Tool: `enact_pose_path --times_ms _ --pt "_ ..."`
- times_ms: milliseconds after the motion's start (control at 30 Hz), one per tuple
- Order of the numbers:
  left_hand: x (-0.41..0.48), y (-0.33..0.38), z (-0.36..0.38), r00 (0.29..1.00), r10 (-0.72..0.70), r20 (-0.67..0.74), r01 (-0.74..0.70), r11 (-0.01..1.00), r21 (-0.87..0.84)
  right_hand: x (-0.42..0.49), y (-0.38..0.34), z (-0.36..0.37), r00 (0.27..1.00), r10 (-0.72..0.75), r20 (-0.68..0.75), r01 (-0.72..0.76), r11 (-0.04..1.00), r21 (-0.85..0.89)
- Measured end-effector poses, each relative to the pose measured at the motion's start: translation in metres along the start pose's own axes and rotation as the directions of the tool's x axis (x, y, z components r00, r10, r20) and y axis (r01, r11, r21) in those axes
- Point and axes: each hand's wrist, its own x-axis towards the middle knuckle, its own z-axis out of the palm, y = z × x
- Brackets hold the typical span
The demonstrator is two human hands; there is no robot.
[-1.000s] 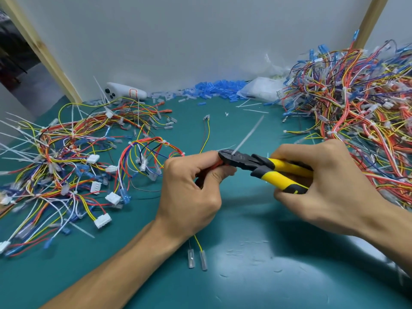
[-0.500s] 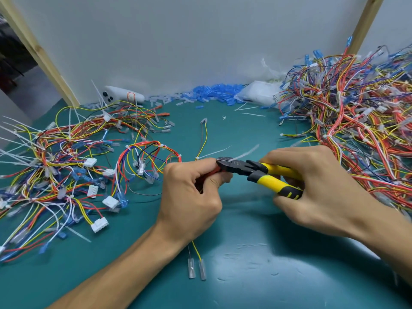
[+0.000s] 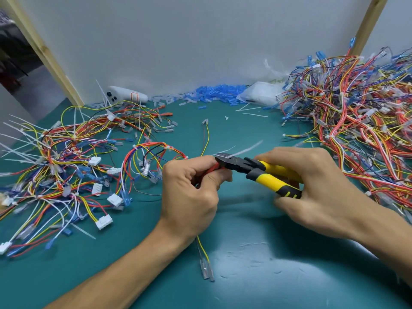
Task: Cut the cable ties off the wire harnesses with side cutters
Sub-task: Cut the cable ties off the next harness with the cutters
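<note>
My left hand (image 3: 191, 192) grips a wire harness (image 3: 153, 161) of red, yellow and blue wires, pinching its bundle between thumb and fingers at the middle of the table. My right hand (image 3: 312, 192) holds yellow-and-black side cutters (image 3: 258, 170) by the handles. The dark jaws sit right at my left fingertips, at a white cable tie (image 3: 243, 150) whose tail sticks out to the upper right. Two thin wires with clear terminals (image 3: 206, 264) hang below my left hand.
A heap of harnesses with long white ties (image 3: 55, 166) covers the left of the green mat (image 3: 245, 275). A bigger tangled pile (image 3: 356, 121) fills the right. Blue and clear sleeves (image 3: 214, 94), a plastic bag (image 3: 260, 94) and a white device (image 3: 124, 97) lie along the back wall.
The cable tie's tail has dropped from pointing steeply up to lying almost flat. The cutter jaws stay at the tie by my left fingertips. Both hands have barely shifted.
</note>
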Motion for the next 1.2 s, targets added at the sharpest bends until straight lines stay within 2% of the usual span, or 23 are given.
enact_pose_path --times_ms 300,500,600,767,967,1200 --pt "0.001 0.000 -0.004 0.997 -0.029 0.068 0.023 0.996 0.084 0.002 0.004 -0.004 0.998 -0.019 0.065 0.022 0.999 -0.039" --pt "0.004 0.002 -0.009 0.972 -0.109 0.210 0.129 0.988 -0.086 0.001 0.005 -0.005 0.991 -0.040 0.127 0.043 0.999 -0.022" --pt "0.004 0.001 -0.012 0.958 -0.113 0.263 0.141 0.986 -0.089 0.002 0.009 -0.008 0.992 -0.051 0.120 0.059 0.996 -0.061" --pt "0.002 0.002 -0.011 0.966 -0.119 0.229 0.152 0.979 -0.135 0.000 0.003 -0.006 0.998 -0.049 0.047 0.050 0.999 -0.020" --pt "0.000 -0.004 -0.011 0.966 -0.110 0.234 0.148 0.978 -0.149 -0.001 0.000 -0.006 0.997 0.022 0.069 -0.027 0.997 0.066" --pt "0.000 -0.007 -0.010 0.966 -0.021 0.259 0.079 0.973 -0.216 -0.002 -0.002 -0.007 0.997 0.070 0.042 -0.074 0.991 0.109"
